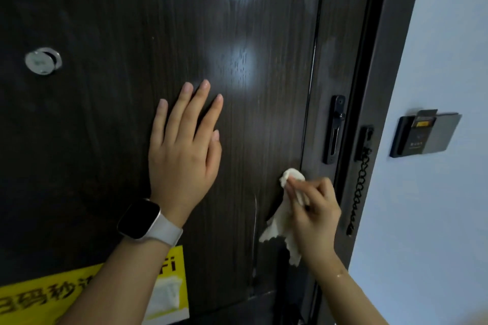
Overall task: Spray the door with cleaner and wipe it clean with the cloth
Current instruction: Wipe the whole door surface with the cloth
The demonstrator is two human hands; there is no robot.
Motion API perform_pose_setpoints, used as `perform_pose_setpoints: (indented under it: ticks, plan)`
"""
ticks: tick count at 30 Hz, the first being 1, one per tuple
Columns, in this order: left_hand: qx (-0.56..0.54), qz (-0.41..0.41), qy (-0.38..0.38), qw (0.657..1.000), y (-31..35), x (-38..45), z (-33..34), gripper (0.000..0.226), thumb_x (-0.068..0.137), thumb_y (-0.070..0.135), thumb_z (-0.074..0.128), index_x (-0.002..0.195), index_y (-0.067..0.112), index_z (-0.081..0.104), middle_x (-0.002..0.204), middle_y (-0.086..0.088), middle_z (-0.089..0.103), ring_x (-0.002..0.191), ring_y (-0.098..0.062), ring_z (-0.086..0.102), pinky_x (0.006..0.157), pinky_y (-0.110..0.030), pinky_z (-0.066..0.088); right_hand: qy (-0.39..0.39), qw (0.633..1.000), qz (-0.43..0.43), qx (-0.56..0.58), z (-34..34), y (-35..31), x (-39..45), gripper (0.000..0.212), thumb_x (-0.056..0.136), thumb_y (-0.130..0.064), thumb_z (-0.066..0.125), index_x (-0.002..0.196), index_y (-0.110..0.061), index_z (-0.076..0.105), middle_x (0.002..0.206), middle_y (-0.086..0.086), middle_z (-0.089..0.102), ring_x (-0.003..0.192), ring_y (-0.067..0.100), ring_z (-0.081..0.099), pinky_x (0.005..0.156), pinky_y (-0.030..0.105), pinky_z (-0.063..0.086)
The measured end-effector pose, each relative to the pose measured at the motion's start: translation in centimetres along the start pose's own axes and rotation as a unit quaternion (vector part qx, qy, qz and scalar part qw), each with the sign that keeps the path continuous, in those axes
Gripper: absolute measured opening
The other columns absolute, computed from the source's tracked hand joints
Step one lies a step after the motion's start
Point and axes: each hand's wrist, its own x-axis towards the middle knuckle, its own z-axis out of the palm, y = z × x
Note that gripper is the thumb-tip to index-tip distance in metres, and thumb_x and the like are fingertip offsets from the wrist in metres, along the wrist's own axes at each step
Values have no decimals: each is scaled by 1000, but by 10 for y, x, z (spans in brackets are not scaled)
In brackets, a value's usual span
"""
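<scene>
Left hand (184, 150) flat, fingers spread on dark woodgrain door (105, 126); right hand (314, 208) pinches crumpled white cloth (284, 219) near door's latch edge — wiping step; next, probably sweep toward wet streaks above.

Yellow sticker (39, 295) on door (118, 21) — "Fi", "码秒"

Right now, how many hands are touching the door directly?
1. The left hand lies flat on the door panel. The right hand pinches the cloth near the door's right edge, so cloth sits between.
</scene>
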Motion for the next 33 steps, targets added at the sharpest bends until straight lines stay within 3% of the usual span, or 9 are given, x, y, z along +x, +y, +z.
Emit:
perform_pose_setpoints:
  ticks: [8, 13, 17, 19, 26, 29, 33]
  plan:
    - [-48, -55, 3, 997, 20, -48, 6, 52, 98, 15, 54, 148, 14, 41, 159, -10, 27, 150, -26, 18, 123, -47, 7, 18, 989, 108, 103, 17, -45, 38, 7, 85, -16, 76, 89, -11, 72, 84, 1, 54, 74, 5, 53, 69, 13, 43]
    - [-15, -17, 11, 1000, 17, -59, 16, 48, 100, 16, 48, 147, 13, 41, 156, -7, 32, 147, -25, 28, 123, -45, 12, 0, 992, 108, 70, 22, -31, -30, 11, 85, -11, 75, 79, -10, 65, 83, -2, 52, 74, 6, 54, 64, 12, 41]
    - [-3, -17, 11, 1000, 19, -60, 18, 46, 102, 17, 45, 148, 13, 41, 156, -9, 34, 147, -27, 27, 122, -47, 13, -24, 979, 188, 79, 21, -17, -105, 20, 79, -3, 77, 76, -16, 63, 82, -7, 55, 76, 7, 59, 66, 14, 45]
    - [5, -16, 5, 1000, 18, -61, 18, 47, 102, 18, 44, 149, 13, 39, 157, -9, 33, 147, -27, 26, 123, -47, 12, -25, 973, 212, 88, 22, -18, -108, 20, 78, -5, 78, 73, -17, 63, 79, -9, 54, 76, 7, 58, 67, 15, 45]
    - [18, -16, 13, 1000, 18, -60, 18, 47, 101, 16, 47, 148, 12, 43, 156, -11, 36, 146, -28, 28, 122, -46, 11, 11, 976, 167, 138, 28, -51, -13, 19, 77, -7, 81, 72, -16, 65, 76, 1, 58, 72, 5, 55, 66, 12, 42]
    - [19, -15, 15, 1000, 18, -62, 18, 46, 101, 16, 46, 147, 12, 44, 155, -11, 36, 146, -29, 28, 122, -46, 11, 0, 978, 161, 134, 29, -43, -40, 21, 79, -2, 78, 72, -15, 63, 77, 1, 57, 72, 5, 55, 68, 14, 43]
    - [21, -17, 20, 999, 19, -61, 20, 46, 102, 17, 45, 147, 12, 45, 155, -11, 37, 145, -29, 29, 122, -47, 13, -25, 961, 243, 131, 26, -28, -105, 24, 77, -1, 80, 68, -15, 62, 74, -4, 58, 73, 8, 59, 69, 13, 44]
